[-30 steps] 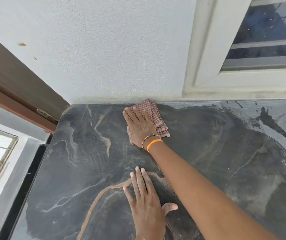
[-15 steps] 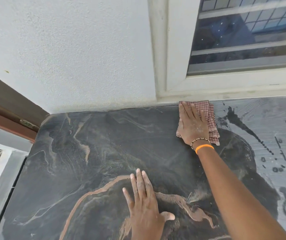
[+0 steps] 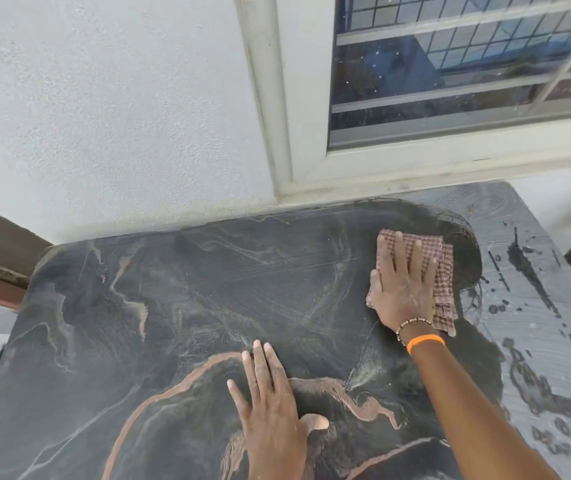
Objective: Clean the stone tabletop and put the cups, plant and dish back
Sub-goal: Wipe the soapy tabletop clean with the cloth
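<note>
Tabletop [image 3: 180, 306]: dark stone, right under the window [image 3: 450, 81].
Right hand [image 3: 402, 289]: I press flat fingers on the checked cloth [image 3: 441, 271], below the window.
Left hand [image 3: 273, 410]: flat, holds nothing.

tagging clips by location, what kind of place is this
Probably a home, perhaps a balcony or porch, though that is a guess. A dark veined stone tabletop stands against a rough plastered wall, under a barred window. The right hand presses a checked cloth on it.
</note>
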